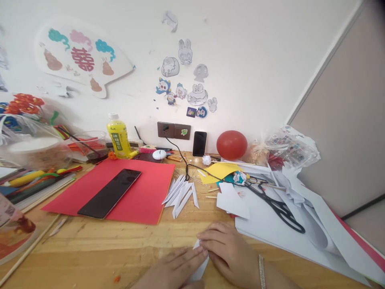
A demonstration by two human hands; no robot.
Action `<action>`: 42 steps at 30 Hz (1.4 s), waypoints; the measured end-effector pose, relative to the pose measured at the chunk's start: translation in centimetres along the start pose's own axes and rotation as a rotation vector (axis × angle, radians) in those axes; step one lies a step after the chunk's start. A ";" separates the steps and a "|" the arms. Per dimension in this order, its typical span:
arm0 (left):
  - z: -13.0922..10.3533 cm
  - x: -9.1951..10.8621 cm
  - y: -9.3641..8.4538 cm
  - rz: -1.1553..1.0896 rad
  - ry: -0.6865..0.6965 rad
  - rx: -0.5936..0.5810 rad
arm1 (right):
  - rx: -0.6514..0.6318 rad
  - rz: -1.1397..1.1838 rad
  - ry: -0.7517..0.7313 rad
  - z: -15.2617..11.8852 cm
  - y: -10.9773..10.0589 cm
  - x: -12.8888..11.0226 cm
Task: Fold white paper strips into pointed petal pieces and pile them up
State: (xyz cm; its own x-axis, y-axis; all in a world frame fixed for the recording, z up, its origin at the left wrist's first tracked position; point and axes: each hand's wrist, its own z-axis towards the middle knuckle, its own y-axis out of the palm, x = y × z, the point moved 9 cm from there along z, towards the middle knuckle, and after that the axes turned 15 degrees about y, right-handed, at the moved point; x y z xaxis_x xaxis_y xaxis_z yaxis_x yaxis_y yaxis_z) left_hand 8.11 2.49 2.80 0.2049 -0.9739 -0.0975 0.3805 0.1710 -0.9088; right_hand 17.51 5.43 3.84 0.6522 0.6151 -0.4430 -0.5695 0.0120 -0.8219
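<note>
Close to the table's near edge lies a small folded piece of white paper (201,269), its upper tip narrow. Across it, from the left, my left hand (173,268) has its fingers held together, pressing it down; the thumb is mostly cut off by the frame's lower edge. My right hand (227,253) is closed at the paper's upper right side, its curled fingertips touching the tip and meeting the left fingertips. Much of the paper is hidden under both hands. Beyond them lies a loose pile of folded white paper strips (182,196).
Left of the pile, a black phone (110,193) rests on red paper (153,192). To the right, black-handled scissors (278,206) lie on white sheets (255,228). Farther back stand a yellow bottle (118,138), a red balloon (231,145) and another phone (199,143) against the wall.
</note>
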 end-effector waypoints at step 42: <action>-2.2 -4.2 1.4 -0.086 -0.491 -0.083 | 0.012 0.111 0.375 0.1 0.8 3.1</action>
State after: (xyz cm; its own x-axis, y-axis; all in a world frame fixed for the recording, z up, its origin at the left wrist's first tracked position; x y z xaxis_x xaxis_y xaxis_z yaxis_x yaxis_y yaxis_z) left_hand 5.84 6.48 1.05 0.5833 -0.7957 0.1631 0.3458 0.0616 -0.9363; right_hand 19.01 7.43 1.90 0.7224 0.2822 -0.6313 -0.6515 -0.0282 -0.7581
